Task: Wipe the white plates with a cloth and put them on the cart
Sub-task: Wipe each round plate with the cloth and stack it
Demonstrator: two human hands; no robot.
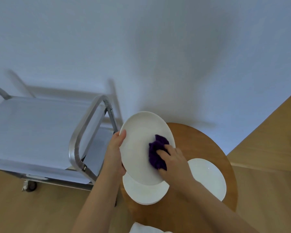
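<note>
My left hand (115, 152) grips the left rim of a white plate (138, 147), holding it tilted above the round wooden table (200, 142). My right hand (172, 161) presses a bunched purple cloth (156, 148) against the plate's face, fingers curled over the cloth. Two more white plates lie flat on the table: one (144, 192) under the held plate, another (208, 177) to the right, partly hidden by my right forearm. The metal cart (40, 130) stands to the left with its top shelf bare.
The cart's tubular handle (84, 132) rises between the shelf and the table. A white wall fills the background. Wooden floor lies below the cart and at the right. A white object (144, 229) shows at the bottom edge.
</note>
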